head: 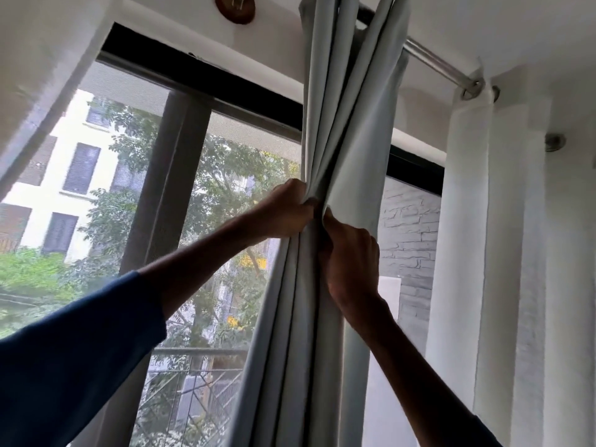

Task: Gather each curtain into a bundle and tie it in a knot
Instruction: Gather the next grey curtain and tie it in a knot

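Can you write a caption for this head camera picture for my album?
The left hand and right hand grip the grey curtain, bunching it by the window.

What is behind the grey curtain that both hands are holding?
Behind the grey curtain is the window; its dark frame and a grey brick wall outside show beside it. Whatever lies directly behind the folds is covered.

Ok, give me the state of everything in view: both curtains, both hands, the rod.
grey curtain: gathered into a bundle at hand height, no knot yet.
white curtain: hangs straight at the right, ungathered, untied.
left hand: grips the bundle from the left.
right hand: grips the bundle from the right, slightly lower.
curtain rod: mounted, carrying both curtains.
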`<action>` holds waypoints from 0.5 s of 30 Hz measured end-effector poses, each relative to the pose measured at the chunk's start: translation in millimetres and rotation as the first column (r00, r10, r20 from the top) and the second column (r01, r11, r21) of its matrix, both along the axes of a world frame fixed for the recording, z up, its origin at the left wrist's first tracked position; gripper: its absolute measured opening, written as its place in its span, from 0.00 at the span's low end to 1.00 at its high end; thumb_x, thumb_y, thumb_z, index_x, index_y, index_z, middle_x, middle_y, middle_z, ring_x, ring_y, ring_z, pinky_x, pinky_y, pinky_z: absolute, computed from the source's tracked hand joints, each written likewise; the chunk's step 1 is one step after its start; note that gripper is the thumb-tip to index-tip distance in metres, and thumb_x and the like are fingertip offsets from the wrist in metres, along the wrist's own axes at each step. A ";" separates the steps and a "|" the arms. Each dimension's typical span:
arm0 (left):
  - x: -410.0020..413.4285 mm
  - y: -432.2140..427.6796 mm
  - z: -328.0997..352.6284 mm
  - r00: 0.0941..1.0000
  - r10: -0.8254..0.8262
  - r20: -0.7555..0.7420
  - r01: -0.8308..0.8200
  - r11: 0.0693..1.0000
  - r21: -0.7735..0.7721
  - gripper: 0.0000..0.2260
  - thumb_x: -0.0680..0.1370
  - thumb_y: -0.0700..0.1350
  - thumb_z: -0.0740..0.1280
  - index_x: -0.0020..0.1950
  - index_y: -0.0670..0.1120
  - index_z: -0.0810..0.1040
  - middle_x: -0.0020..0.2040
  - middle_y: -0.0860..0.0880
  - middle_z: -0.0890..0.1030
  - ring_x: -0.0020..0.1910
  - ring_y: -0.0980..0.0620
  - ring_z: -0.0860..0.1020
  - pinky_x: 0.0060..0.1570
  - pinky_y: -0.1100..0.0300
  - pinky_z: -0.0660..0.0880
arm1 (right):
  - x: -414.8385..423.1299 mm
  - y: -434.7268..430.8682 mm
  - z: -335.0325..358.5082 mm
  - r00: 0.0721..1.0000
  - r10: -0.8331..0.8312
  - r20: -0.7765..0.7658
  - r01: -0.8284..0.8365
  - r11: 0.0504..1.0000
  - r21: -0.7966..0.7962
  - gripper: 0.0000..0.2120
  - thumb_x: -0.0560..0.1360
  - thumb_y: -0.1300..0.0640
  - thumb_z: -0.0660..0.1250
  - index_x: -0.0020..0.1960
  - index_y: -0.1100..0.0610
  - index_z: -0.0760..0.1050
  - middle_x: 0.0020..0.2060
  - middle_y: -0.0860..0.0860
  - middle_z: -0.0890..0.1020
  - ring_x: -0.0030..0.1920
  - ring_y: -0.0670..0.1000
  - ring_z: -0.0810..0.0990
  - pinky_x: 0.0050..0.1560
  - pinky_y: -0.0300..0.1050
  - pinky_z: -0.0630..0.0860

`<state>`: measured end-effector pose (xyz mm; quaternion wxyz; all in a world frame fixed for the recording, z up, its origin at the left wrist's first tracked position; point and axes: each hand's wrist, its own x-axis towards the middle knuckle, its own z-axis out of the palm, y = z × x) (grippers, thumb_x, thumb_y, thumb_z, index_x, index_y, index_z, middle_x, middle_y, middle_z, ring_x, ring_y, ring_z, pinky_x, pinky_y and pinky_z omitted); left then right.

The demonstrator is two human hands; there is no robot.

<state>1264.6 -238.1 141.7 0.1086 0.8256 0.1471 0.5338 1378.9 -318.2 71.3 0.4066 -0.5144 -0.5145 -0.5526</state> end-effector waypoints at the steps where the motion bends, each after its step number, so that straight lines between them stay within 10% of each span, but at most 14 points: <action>1: 0.8 -2.3 -1.0 1.000 -0.013 0.011 0.013 1.000 -0.007 0.15 0.81 0.50 0.62 0.39 0.43 0.68 0.37 0.44 0.73 0.38 0.45 0.71 0.33 0.58 0.64 | -3.5 1.8 -1.0 1.000 0.000 0.007 0.000 1.000 0.000 0.26 0.72 0.64 0.67 0.70 0.56 0.75 0.39 0.59 0.84 0.40 0.67 0.81 0.38 0.52 0.75; 8: -2.0 -22.0 -1.9 0.994 -0.101 0.040 0.105 0.989 -0.107 0.29 0.79 0.66 0.57 0.27 0.46 0.65 0.23 0.51 0.67 0.21 0.54 0.67 0.29 0.62 0.63 | -23.4 5.5 -22.8 0.990 0.019 0.137 -0.028 0.997 0.065 0.19 0.76 0.59 0.60 0.64 0.64 0.77 0.40 0.58 0.86 0.30 0.60 0.82 0.30 0.47 0.76; 15: 7.4 6.6 -3.6 0.999 0.014 0.036 -0.012 0.998 -0.055 0.19 0.73 0.53 0.74 0.44 0.44 0.68 0.37 0.51 0.65 0.40 0.50 0.67 0.31 0.59 0.62 | 31.5 -2.8 -3.5 0.888 0.455 -0.072 -0.426 0.870 0.248 0.07 0.78 0.56 0.71 0.51 0.60 0.82 0.40 0.50 0.85 0.39 0.43 0.85 0.36 0.39 0.82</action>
